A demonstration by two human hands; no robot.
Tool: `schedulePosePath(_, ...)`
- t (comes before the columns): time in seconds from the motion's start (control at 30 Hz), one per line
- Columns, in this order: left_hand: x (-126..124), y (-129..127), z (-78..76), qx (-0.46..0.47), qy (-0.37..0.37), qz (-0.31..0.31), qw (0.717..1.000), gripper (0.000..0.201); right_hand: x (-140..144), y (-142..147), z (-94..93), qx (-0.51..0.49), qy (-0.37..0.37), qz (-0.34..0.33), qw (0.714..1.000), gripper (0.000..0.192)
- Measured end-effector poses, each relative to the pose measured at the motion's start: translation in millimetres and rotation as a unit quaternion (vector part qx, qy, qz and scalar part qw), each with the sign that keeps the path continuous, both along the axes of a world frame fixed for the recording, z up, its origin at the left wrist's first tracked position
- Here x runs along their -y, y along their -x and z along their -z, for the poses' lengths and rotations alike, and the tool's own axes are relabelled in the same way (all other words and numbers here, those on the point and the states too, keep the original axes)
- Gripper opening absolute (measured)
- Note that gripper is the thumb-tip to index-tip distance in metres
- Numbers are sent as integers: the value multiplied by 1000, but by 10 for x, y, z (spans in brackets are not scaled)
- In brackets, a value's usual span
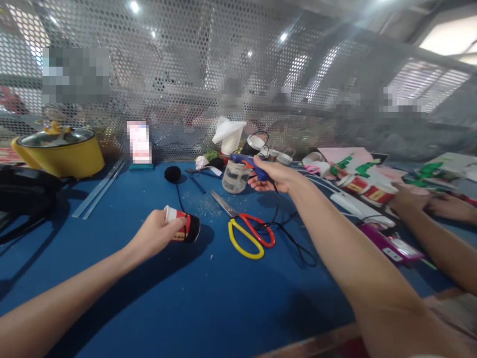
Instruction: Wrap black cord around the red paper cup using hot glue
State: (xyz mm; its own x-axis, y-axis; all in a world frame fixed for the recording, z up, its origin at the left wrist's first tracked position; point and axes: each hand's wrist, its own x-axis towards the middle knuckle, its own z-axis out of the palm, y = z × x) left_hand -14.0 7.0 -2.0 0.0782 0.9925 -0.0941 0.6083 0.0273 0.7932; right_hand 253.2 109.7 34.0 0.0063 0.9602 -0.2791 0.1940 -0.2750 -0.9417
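Blue felt covers the table (pixel 223 298), with a perforated metal screen standing along its far edge. Near the left of the middle, the left hand (pixel 154 236) wraps a small paper cup (pixel 182 226) lying on its side, thumb over the white rim and fingers curled under the red and black wrapping. It looks light and thin-walled, easy to crush, so a loose hold near the stiffer rim seems the safest place to take it. Farther off and to the right, the right hand (pixel 270 176) has its fingers closed round the handle of a blue glue gun (pixel 249 163), nozzle pointing left beside a clear jar (pixel 234 176). Its black cord (pixel 286 233) trails toward the near side past the yellow and red scissors (pixel 246 231). The gun seems rigid and likely hot at the tip, so best held by the handle. At the far left sits a yellow pot (pixel 61 151). Another person's arm (pixel 439 233) rests at the right
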Motion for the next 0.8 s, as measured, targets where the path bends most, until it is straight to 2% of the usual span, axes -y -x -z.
schedulePosePath(0.1,-20,5,38,7,4,-2,1000,24,-29,25,17,-37,-22,7,999,17)
schedulePosePath(0.17,-31,8,58,26,2,-2,1000,24,8,52,8,-44,-60,28,997,15)
schedulePosePath(0.27,-41,11,76,57,7,-11,998,25,195,112,-50,-55,-163,43,984,11)
schedulePosePath(0.33,-44,12,83,64,14,-19,998,25,395,161,-95,-52,-252,13,966,2)
schedulePosePath(0.37,-45,13,86,63,20,-22,998,25,505,189,-109,-46,-270,-9,962,7)
schedulePosePath(0.5,-53,17,99,52,42,-31,997,26,891,313,-38,-37,-183,-92,978,19)
schedulePosePath(0.6,-61,16,102,47,45,-42,997,25,1050,399,95,-40,-143,-142,979,16)
schedulePosePath(0.8,-60,-10,63,61,60,-37,996,23,1182,508,195,42,-149,-228,961,17)
